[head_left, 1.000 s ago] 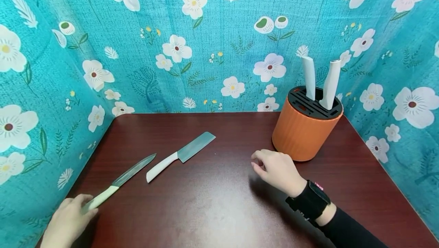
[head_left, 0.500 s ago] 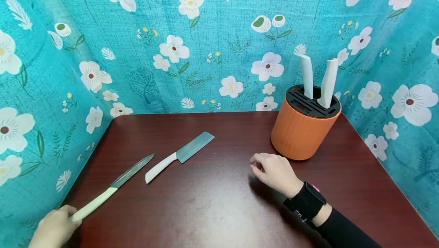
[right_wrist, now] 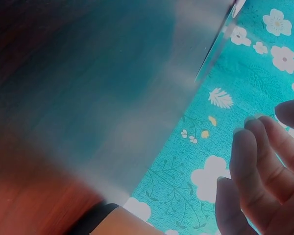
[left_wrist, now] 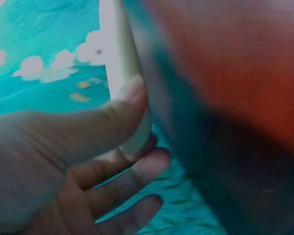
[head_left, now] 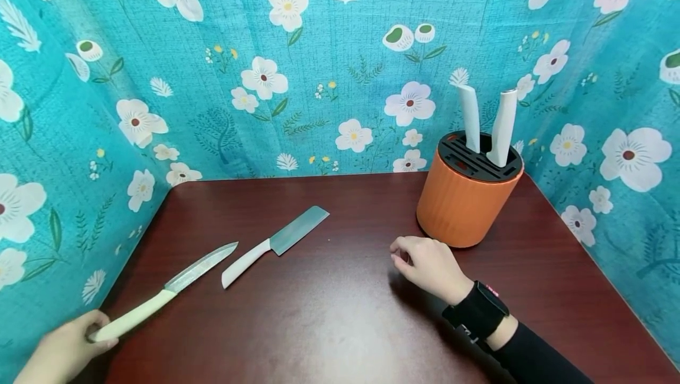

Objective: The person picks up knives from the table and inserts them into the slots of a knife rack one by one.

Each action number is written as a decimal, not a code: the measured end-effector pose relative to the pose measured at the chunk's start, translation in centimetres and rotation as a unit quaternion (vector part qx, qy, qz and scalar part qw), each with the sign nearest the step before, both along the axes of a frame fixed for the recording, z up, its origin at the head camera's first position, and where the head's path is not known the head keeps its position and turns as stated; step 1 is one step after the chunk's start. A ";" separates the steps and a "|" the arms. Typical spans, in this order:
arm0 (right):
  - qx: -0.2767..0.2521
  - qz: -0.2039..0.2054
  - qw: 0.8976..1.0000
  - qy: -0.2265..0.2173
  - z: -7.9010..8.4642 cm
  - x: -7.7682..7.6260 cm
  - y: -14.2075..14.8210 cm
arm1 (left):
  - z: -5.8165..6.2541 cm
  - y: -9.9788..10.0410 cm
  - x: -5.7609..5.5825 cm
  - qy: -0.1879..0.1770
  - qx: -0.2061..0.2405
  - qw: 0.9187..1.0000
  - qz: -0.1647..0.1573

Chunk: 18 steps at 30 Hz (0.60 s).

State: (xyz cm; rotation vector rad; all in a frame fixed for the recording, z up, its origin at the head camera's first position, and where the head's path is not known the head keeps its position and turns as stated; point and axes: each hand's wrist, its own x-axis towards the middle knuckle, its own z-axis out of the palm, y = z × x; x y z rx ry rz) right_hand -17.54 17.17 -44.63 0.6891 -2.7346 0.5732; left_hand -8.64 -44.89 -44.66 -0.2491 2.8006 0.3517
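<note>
At the left of the head view, my left hand (head_left: pixel 66 343) pinches the butt end of a pale-handled kitchen knife (head_left: pixel 133 316), its blade pointing up and to the right. The left wrist view shows the thumb (left_wrist: pixel 132 90) pressed along the knife handle (left_wrist: pixel 121 54), with fingers curled behind it. A cleaver (head_left: pixel 271 247) with a white handle lies on the table to the right of that knife. My right hand (head_left: pixel 430 266) holds nothing, its fingers loosely bent, just in front of the orange knife block (head_left: pixel 464 207). In the right wrist view its fingers (right_wrist: pixel 272 171) are relaxed.
Two white-handled knives (head_left: pixel 470 118) stand in the block's black slotted top (head_left: pixel 457 160). The dark wooden table (head_left: pixel 319 325) ends against a turquoise flowered cloth (head_left: pixel 319 18) at the back and both sides. A black watch (head_left: pixel 480 313) is on my right wrist.
My left hand has slid back along the knife handle to its end, down and left. The blade now shows a brighter face. My right hand stays in place; the view shifts slightly.
</note>
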 end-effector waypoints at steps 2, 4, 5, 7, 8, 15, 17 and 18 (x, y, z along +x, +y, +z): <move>0.001 -0.001 1.000 -0.001 0.0 0.0 0.1 | 0.9 0.0 0.0 0.021 0.001 1.000 -0.001; 0.001 -0.003 1.000 -0.004 0.0 0.0 0.1 | 2.0 0.2 0.0 0.039 0.005 0.999 0.001; 0.001 -0.004 1.000 -0.005 0.0 0.1 0.2 | 2.5 0.4 0.0 0.047 0.009 0.999 0.002; 0.002 -0.006 1.000 -0.007 0.0 0.1 0.2 | 3.7 0.8 -0.1 0.071 0.014 0.997 0.007; 0.002 -0.006 1.000 -0.008 -0.1 0.1 0.2 | 4.3 1.1 -0.2 0.086 0.015 0.996 0.012; -0.010 -0.015 1.000 -0.014 -0.1 0.1 0.3 | 7.9 5.4 -0.7 0.272 0.005 0.960 0.064; -0.013 -0.016 1.000 -0.015 -0.1 0.1 0.3 | 8.9 7.1 -0.8 0.320 0.006 0.945 0.073; -0.015 -0.016 1.000 -0.016 0.0 0.1 0.3 | 9.3 7.8 -0.9 0.348 0.006 0.935 0.073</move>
